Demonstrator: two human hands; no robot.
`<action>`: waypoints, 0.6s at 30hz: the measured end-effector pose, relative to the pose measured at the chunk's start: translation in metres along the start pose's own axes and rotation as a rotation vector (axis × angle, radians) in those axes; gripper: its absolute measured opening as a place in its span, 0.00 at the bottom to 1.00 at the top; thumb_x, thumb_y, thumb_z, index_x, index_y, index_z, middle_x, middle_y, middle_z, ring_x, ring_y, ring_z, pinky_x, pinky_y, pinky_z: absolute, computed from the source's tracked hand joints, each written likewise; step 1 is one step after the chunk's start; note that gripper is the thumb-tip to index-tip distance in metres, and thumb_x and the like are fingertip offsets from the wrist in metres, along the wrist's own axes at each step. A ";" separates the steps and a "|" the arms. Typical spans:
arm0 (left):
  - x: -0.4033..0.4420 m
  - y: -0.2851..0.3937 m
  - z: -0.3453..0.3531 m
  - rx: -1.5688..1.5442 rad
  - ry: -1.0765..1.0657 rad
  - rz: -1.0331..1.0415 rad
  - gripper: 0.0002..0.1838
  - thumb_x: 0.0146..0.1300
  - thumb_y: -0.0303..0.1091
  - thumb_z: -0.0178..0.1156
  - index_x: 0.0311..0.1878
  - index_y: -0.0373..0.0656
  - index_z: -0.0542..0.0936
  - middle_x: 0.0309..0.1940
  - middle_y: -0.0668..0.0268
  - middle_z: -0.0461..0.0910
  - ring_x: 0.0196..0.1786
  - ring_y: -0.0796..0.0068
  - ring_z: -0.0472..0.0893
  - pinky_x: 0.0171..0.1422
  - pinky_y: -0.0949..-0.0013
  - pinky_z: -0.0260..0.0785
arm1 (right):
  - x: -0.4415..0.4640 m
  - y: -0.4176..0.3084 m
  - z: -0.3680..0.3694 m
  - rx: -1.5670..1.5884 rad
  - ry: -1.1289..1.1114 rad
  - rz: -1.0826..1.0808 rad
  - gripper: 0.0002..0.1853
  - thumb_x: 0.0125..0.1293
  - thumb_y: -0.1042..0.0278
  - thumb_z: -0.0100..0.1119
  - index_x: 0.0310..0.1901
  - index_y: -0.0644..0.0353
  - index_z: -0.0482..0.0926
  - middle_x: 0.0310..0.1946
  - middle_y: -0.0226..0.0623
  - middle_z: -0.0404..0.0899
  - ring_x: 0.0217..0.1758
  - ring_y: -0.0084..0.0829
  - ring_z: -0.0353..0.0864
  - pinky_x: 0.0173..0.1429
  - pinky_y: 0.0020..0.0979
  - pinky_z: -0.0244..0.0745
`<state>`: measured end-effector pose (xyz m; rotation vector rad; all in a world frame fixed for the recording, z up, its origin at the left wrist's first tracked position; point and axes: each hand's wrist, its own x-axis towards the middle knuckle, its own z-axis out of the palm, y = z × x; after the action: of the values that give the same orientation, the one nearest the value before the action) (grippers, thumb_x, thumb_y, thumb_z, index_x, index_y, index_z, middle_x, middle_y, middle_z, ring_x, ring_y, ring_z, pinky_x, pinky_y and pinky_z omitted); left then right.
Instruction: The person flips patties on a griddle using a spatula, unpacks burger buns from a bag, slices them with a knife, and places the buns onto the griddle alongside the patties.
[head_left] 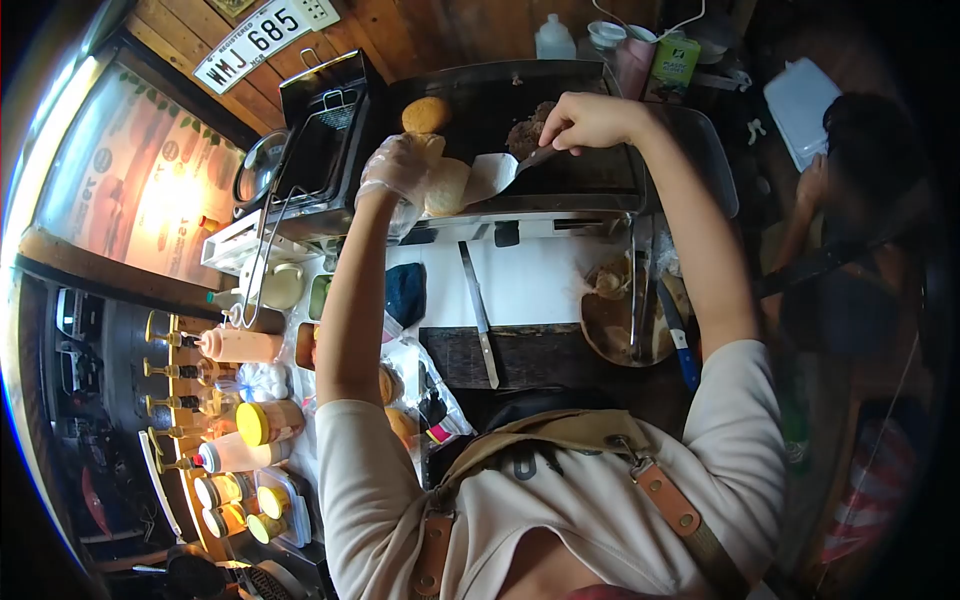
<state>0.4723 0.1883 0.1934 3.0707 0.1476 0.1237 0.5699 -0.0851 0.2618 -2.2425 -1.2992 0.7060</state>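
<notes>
My left hand [397,168], in a clear plastic glove, is closed at the left front of the griddle [470,110], its fingertips around a bun half that they partly cover. Just behind it lies a toasted, browned bun half [427,115]. A paler bun half [447,187] sits beside the glove, close to the spatula's blade. My bare right hand [592,122] grips the handle of a metal spatula [490,178], whose wide blade points left over the griddle's front edge. Ground meat or a patty [530,132] lies on the griddle behind the handle, partly hidden by my right hand.
A fryer with a basket [325,130] stands left of the griddle. In front are a long knife [478,310] on a white surface, and a round wooden board [610,325] with a blue-handled knife [680,335]. Sauce bottles [240,345] line the left. Another person [815,180] is at right.
</notes>
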 end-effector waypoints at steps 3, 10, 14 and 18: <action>-0.008 0.030 -0.035 -0.137 0.000 -0.154 0.22 0.58 0.52 0.50 0.44 0.43 0.78 0.43 0.52 0.77 0.48 0.55 0.76 0.51 0.60 0.69 | 0.000 0.004 0.006 -0.014 0.006 0.053 0.13 0.54 0.73 0.55 0.41 0.66 0.79 0.23 0.36 0.78 0.23 0.22 0.75 0.31 0.27 0.69; 0.054 0.033 -0.045 0.042 0.159 0.209 0.25 0.55 0.45 0.52 0.57 0.48 0.70 0.53 0.55 0.72 0.55 0.61 0.72 0.59 0.64 0.65 | 0.001 0.016 0.000 0.039 0.185 0.073 0.12 0.54 0.74 0.55 0.40 0.69 0.78 0.24 0.37 0.78 0.23 0.23 0.75 0.32 0.27 0.70; 0.065 0.072 -0.065 0.218 0.159 0.197 0.25 0.59 0.43 0.45 0.60 0.48 0.67 0.54 0.57 0.71 0.57 0.61 0.71 0.59 0.63 0.65 | 0.009 0.019 -0.002 0.045 0.355 0.081 0.12 0.54 0.74 0.55 0.40 0.69 0.78 0.26 0.39 0.79 0.23 0.23 0.75 0.33 0.26 0.71; 0.039 0.058 -0.016 0.264 0.065 0.127 0.23 0.61 0.43 0.44 0.58 0.48 0.67 0.50 0.56 0.73 0.52 0.59 0.73 0.54 0.60 0.68 | 0.009 0.033 0.023 -0.039 0.509 0.024 0.11 0.55 0.74 0.54 0.40 0.67 0.78 0.34 0.46 0.80 0.36 0.36 0.80 0.43 0.32 0.72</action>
<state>0.5151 0.1354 0.2163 3.3401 -0.0309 0.2283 0.5810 -0.0890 0.2223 -2.2656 -1.0378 0.0964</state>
